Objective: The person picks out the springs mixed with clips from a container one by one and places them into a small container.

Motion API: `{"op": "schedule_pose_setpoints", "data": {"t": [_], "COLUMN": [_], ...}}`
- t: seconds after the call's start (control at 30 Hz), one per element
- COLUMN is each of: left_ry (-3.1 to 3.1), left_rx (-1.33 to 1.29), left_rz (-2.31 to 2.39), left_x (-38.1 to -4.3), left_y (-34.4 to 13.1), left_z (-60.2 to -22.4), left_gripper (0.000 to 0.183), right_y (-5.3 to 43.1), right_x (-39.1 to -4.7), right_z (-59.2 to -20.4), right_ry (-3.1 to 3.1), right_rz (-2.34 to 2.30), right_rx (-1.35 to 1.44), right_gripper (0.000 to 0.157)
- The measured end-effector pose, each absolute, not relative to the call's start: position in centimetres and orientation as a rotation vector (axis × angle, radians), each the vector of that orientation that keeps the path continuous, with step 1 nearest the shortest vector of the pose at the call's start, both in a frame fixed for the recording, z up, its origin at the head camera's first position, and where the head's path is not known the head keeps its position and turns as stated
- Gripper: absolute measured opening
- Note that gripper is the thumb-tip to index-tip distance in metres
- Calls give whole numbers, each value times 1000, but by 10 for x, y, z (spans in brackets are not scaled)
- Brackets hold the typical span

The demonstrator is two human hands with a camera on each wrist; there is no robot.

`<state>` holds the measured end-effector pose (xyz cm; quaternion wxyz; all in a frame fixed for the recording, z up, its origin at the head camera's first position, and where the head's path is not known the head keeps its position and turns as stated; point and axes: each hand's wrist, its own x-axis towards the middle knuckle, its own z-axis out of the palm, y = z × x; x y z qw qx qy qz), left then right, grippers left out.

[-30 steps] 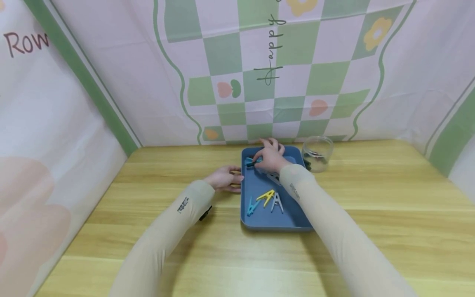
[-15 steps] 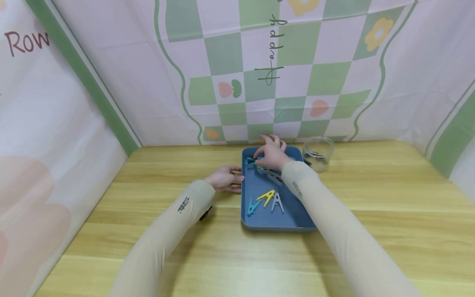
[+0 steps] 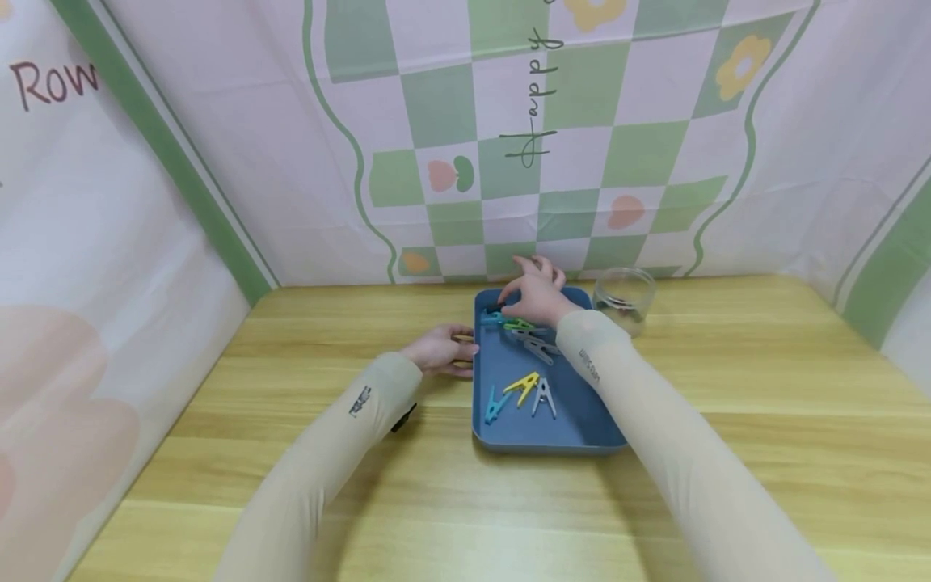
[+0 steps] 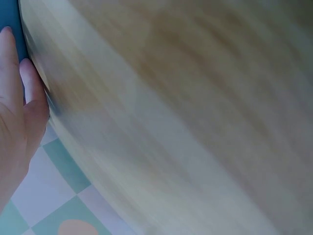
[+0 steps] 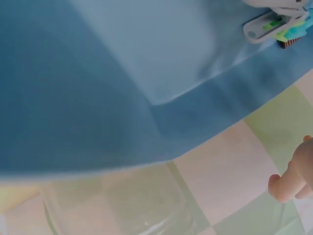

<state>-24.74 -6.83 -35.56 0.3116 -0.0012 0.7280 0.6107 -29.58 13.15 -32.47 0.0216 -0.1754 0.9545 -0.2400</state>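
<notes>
The right hand (image 3: 538, 299) reaches over the far end of the blue tray (image 3: 509, 443), its thumb and forefinger pinching a small black clip (image 3: 494, 307) by the far left corner. Its other fingers extend beyond the back rim. Close by lie a blue clothespin (image 3: 491, 319), a green clothespin (image 3: 520, 325) and a grey clothespin (image 3: 538, 349). Nearer the front are a yellow clothespin (image 3: 522, 385), another blue clothespin (image 3: 496, 404) and another grey clothespin (image 3: 543, 397). Fingertips of the left hand (image 3: 440, 351) rest against the tray's left side. The right wrist view hides the pinching fingertips.
Right of the tray, by its far corner, stands a clear round jar (image 3: 624, 303) with some dark bits inside. A patterned cloth (image 3: 509, 162) hangs at the back edge of the wooden table (image 3: 291, 388).
The right hand has shifted slightly back and right, the black clip moving toward the tray's back wall. The green clothespin has come into view. The left hand stays put.
</notes>
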Motion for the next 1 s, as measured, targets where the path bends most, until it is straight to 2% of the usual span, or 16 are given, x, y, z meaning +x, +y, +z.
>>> {"op": "schedule_pose_setpoints", "data": {"t": [1.0], "left_ry": [1896], "left_rx": [2], "left_rz": [1639], "left_x": [-246], "left_y": [-69], "left_z": [-353], "left_gripper": [52], "right_y": [148], "right_x": [-288], "right_z": [-292], "right_ry": [2997], "right_rz": [-809], "right_rx": [-557], "right_gripper": [18]}}
